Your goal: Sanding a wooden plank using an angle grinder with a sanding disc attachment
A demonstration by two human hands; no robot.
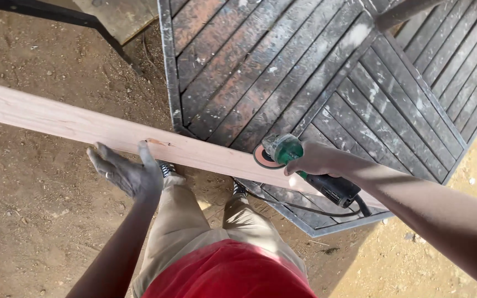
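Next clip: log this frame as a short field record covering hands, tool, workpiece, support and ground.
left hand: left hand open, palm steadying the near edge of the plank
right hand: right hand gripping the angle grinder
tool: angle grinder, green head, black body, its disc at the plank's surface; black cord trails below
workpiece: long pale wooden plank lying diagonally, its right part over the table
support: octagonal slatted table, dark and dusty
ground: bare dirt floor

An outdoor carpentry yard: dirt ground (40,221), a slatted worktable (305,66), a raw plank (56,118), and an angle grinder (305,165).
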